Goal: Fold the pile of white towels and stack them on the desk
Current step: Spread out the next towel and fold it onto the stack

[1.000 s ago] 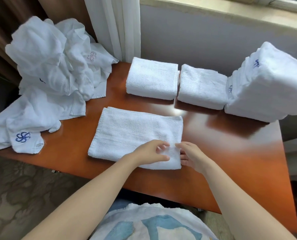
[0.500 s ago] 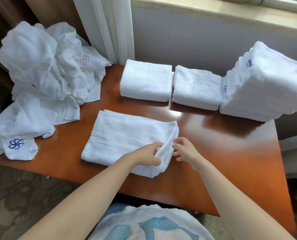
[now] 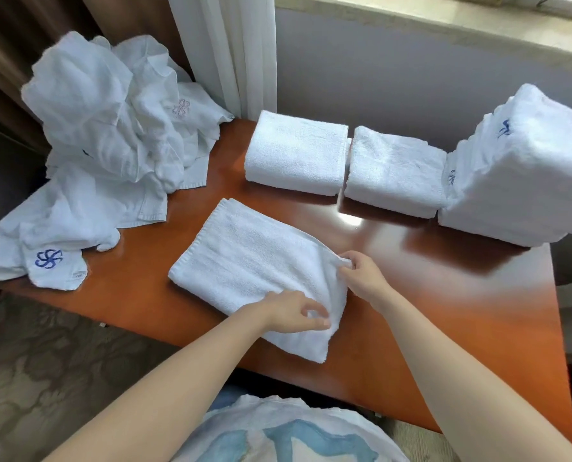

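Right hand [image 3: 361, 278] on towel [image 3: 251, 258] edge

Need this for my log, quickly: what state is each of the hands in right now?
Left hand: closed, pinching the flat towel's near right edge.
Right hand: closed, pinching the same towel's far right corner.

Single wide-angle head view, close above desk [image 3: 444, 311], facing forward-down toward wall [image 3: 394, 78].
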The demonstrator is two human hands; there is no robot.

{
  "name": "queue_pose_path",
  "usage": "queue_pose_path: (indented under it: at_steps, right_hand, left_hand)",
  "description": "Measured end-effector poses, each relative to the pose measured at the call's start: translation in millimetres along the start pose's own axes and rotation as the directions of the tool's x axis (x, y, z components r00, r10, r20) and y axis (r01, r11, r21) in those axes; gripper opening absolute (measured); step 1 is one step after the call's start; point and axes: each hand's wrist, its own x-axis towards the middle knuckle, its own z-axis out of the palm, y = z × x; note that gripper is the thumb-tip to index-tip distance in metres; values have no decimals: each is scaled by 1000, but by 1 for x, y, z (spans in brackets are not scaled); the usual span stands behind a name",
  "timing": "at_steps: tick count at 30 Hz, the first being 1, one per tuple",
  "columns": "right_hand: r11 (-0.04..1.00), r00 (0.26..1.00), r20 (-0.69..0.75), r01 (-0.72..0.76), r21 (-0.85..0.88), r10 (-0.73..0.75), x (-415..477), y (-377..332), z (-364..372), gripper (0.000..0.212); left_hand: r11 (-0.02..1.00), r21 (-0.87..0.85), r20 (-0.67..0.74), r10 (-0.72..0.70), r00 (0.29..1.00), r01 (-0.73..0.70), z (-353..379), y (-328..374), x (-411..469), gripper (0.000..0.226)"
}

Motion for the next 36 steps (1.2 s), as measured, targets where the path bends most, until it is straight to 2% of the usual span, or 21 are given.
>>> queue_pose_path:
  at_steps: [3, 7, 9, 13, 15, 17, 18, 19, 20, 22, 23, 25, 27, 29, 30, 32, 35, 36]
  right_hand:
    - [983, 996, -66, -76, -165, 66, -3, 6, -8, 19]
    - [904, 988, -29, -150, -400, 151, -13, 16, -18, 19]
    - [872, 977, 68, -149, -466, 204, -18, 19, -18, 18]
    - [879, 919, 270, -140, -455, 286, -26, 22, -14, 26]
    - [921, 926, 312, -82, -380, 212, -28, 24, -11, 41]
    - [966, 934, 354, 41, -255, 54, -32, 23, -7, 76]
    - [972, 927, 373, 112, -205, -28, -34, 20, -6, 86]
    - [966, 915, 392, 183, -186, -97, -35, 16, -5, 83]
    - [950, 898, 418, 240, -200, -138, -36, 11, -5, 71]
    - [905, 855, 505, 303, -299, -120, -36, -1, -8, 49]
    - [881, 832, 549, 317, -353, -79, -37, -6, -11, 48]
    - [821, 801, 598, 351, -450, -15, -38, -13, -14, 60]
    - [682, 825, 562, 443, -581, -57, -39, -16, -13, 63]
    - [482, 815, 536, 569, -667, -220, -42, -18, -7, 46]
    - [428, 792, 530, 610, -667, -303, -42, -19, -5, 35]
    - [395, 749, 513, 659, -639, -419, -42, -22, -3, 22]
    - [387, 708, 489, 697, -604, -510, -36, -26, -6, 22]
    - [419, 714, 473, 693, -587, -517, -34, -29, -7, 21]
  left_hand:
    - [998, -7, -108, -69, 992, 68, -1, -7, 1, 28]
    - [981, 127, -250, -113, 961, 148, 1, -12, 3, 24]
    - [969, 177, -300, -111, 947, 170, 5, -13, 2, 27]
    - [934, 291, -328, -106, 939, 207, 12, -20, -6, 51]
    - [923, 317, -328, -111, 938, 220, 13, -26, -11, 62]
    - [921, 323, -342, -101, 934, 218, 14, -31, -15, 70]
    - [922, 323, -350, -92, 932, 213, 15, -33, -17, 73]
    - [925, 322, -356, -80, 931, 203, 16, -34, -19, 75]
    - [927, 323, -358, -69, 931, 192, 16, -35, -20, 77]
    - [930, 324, -351, -54, 935, 175, 16, -35, -23, 78]
    - [935, 314, -348, -50, 936, 166, 17, -36, -25, 78]
    - [950, 275, -350, -41, 936, 145, 17, -38, -28, 77]
    - [959, 255, -342, -33, 939, 127, 17, -38, -30, 76]
    - [964, 242, -339, -24, 940, 112, 17, -39, -33, 76]
    - [968, 230, -337, -19, 941, 102, 16, -40, -34, 75]
    - [980, 182, -335, -9, 942, 74, 13, -43, -36, 71]
    - [994, 105, -310, 8, 951, 26, 8, -49, -39, 54]
    - [996, 86, -305, 8, 952, 19, 6, -52, -39, 46]
